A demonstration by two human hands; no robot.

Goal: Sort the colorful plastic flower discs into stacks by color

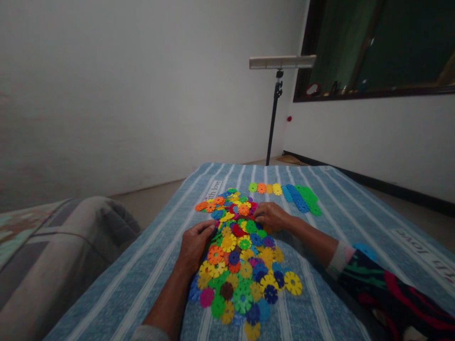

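Observation:
A long heap of multicoloured plastic snowflake discs [228,243], notched round their rims, lies along the middle of the striped cloth. At the heap's left edge is my left hand [194,244], its thumb and fingers drawn together, with a bit of magenta disc [217,223] at the tips. My right hand [273,216] reaches in from the right, fingers bent and pinched at the heap's far right side beside red discs. What its fingertips hold is hidden. Beyond that hand, discs lie sorted in overlapping rows by colour, including blue ones [297,199] and green ones [310,199].
The blue striped cloth [149,284] covers the table. A blue disc [365,251] lies by my right sleeve. To the left stands something draped in grey fabric [95,237]. A black stand with a light bar [282,62] rises behind the table's far edge.

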